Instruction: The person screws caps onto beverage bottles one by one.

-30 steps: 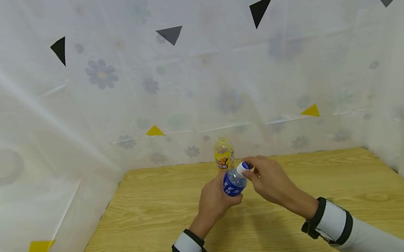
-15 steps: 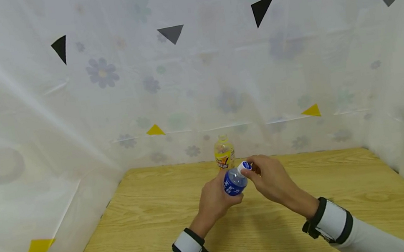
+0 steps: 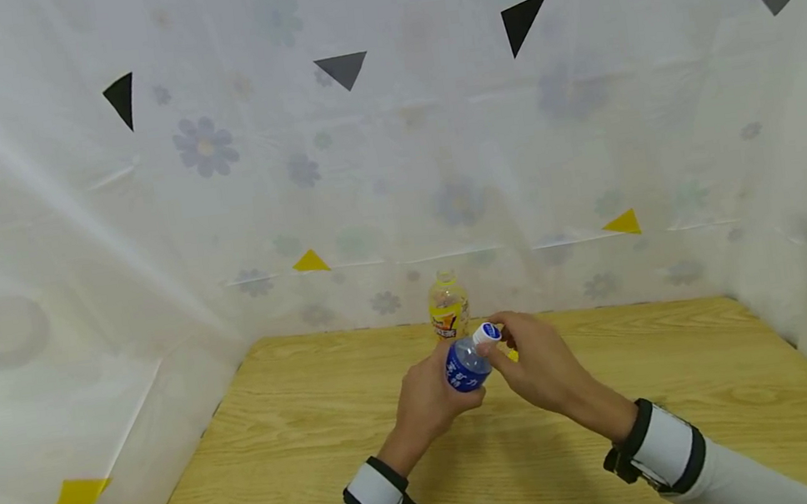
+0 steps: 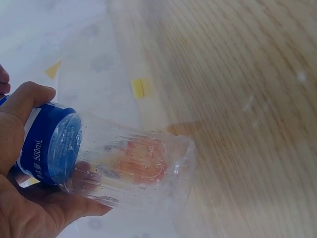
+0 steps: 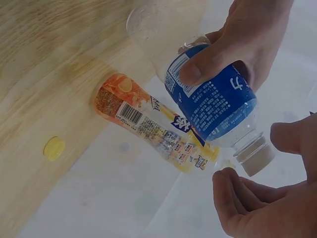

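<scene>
While the left hand (image 3: pixel 425 396) grips the clear, droplet-flecked blue-labelled bottle (image 3: pixel 465 369), tilted over the table (image 3: pixel 307 449), the right hand (image 3: pixel 542 365), loosened, has thumb and fingers parted around its white cap (image 3: pixel 485 333). Behind this bottle, partly screened by it, stands an uncapped yellow bottle (image 3: pixel 448 307); behind it rightward lies a yellow cap (image 5: pixel 54 148).

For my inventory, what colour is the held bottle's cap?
The cap is white with a blue-printed top; the head view shows it best.
</scene>
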A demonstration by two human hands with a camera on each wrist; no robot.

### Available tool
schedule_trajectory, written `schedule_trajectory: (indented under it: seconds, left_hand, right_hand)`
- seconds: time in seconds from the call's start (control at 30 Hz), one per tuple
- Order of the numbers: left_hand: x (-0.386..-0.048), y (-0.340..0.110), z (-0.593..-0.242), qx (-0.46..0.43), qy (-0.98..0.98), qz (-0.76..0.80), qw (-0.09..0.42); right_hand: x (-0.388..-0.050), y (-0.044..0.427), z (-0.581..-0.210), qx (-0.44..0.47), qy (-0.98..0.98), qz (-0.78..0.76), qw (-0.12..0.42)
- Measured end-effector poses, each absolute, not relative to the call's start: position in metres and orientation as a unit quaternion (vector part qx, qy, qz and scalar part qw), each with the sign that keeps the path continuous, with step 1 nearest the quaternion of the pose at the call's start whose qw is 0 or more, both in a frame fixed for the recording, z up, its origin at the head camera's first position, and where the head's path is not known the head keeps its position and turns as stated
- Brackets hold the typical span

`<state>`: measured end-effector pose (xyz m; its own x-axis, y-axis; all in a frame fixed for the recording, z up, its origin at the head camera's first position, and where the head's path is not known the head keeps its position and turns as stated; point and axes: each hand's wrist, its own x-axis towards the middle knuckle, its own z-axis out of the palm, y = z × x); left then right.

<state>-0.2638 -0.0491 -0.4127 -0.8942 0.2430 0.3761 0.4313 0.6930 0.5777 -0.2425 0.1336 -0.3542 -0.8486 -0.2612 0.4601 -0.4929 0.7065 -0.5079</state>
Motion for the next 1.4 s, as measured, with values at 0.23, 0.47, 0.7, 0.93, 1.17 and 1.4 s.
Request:
schedule_trajectory:
  seconds: [0.23,0.47,0.7,0.93,1.17,1.4]
  left_hand:
    - [-0.2638,-0.0498,-0.4142,-0.188,-0.908,-0.346,0.146]
    - [-0.2643,-0.0501,-0.4151,-0.186,-0.908,-0.343,0.152]
    - [-0.2631,-0.0491,-0.4145,-0.190,-0.908,-0.345,0.144]
    - [-0.2623,-0.0488,-0.4143,-0.192,-0.908,-0.344,0.143]
    - [-0.2618,-0.0493,-0.4149,-0.195,-0.908,-0.343,0.142]
    - [-0.2618,-0.0501,-0.4152,-0.193,-0.909,-0.340,0.143]
  right_hand:
    - [-0.2378,0.1334,-0.3509,0.233,-0.906,0.299,0.189]
    - [-0.2376,0.1314,-0.3508,0.259,-0.896,0.300,0.201]
    - [-0.2394,0.1316,-0.3550,0.255,-0.890,0.304,0.222]
    - [-0.2402,0.1320,-0.3554,0.249,-0.892,0.308,0.219]
    - [-0.2401,0.1321,-0.3550,0.241,-0.894,0.313,0.209]
    - [-0.2405,0.1315,-0.3556,0.246,-0.892,0.309,0.219]
